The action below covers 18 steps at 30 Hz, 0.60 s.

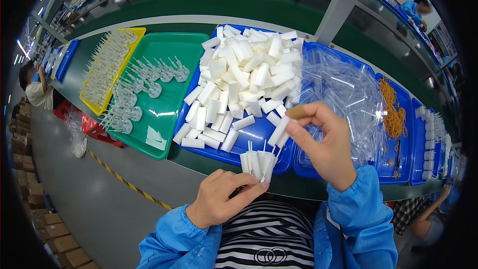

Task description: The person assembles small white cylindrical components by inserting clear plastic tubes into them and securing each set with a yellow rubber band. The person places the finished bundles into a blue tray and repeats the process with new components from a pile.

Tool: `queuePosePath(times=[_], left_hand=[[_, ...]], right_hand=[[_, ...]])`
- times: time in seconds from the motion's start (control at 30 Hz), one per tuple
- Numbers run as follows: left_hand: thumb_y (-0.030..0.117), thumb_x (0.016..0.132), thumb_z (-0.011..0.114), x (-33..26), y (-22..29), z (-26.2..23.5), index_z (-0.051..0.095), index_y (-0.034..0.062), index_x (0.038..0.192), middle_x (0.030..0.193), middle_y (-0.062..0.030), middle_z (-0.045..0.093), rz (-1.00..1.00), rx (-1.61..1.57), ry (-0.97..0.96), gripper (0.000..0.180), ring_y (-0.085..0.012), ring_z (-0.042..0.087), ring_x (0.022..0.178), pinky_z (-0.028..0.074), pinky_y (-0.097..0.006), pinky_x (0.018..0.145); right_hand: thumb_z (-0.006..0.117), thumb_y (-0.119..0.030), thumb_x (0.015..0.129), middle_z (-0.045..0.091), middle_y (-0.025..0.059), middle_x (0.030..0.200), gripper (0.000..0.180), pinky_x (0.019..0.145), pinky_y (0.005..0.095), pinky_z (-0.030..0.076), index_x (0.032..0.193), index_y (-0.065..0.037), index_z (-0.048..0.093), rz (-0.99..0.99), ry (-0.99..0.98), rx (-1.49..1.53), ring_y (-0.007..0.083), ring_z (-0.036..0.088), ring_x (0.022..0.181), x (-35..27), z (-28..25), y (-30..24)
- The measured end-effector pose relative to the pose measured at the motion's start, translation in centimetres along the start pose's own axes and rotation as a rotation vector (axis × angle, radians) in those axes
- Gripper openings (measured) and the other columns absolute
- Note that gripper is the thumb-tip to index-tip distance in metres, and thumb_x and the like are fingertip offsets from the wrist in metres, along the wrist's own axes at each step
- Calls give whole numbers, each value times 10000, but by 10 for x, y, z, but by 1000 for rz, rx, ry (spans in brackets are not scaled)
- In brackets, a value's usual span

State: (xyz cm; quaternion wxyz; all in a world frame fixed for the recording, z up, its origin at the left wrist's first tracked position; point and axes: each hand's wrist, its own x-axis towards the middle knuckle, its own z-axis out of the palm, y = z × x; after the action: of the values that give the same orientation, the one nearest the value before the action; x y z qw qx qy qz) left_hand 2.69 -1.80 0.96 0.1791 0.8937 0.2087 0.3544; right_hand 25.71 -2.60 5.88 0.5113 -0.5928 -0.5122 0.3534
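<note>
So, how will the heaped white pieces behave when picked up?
The white pieces are probably light, given their matte, foam-like look. Likely fairly stiff: straight edges even where piled. Neighbours may slide, lying loosely at odd angles.

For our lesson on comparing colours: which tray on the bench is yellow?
The yellow tray, full of spiky white pieces, just left of the green tray; the other trays nearby are green or blue.
</note>
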Motion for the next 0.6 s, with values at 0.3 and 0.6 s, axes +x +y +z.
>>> queuePosePath(times=[0.3,0.6], left_hand=[[44,672,760,-1,-1,0,779,158,1023,904,2,660,10,18,-15,370,-127,582,635,392,-271,547],[42,675,748,-5,-3,1,773,158,1016,916,0,669,14,20,-10,361,-134,582,648,390,-278,558]], right_hand=[[745,-97,846,718,60,919,200,849,320,453,1028,-26,702,-152,-179,-378,163,636,853,-4,-1,-18],[752,-84,833,695,52,920,188,871,339,427,1014,-43,718,-120,-355,-297,191,625,864,-7,-2,-14]])
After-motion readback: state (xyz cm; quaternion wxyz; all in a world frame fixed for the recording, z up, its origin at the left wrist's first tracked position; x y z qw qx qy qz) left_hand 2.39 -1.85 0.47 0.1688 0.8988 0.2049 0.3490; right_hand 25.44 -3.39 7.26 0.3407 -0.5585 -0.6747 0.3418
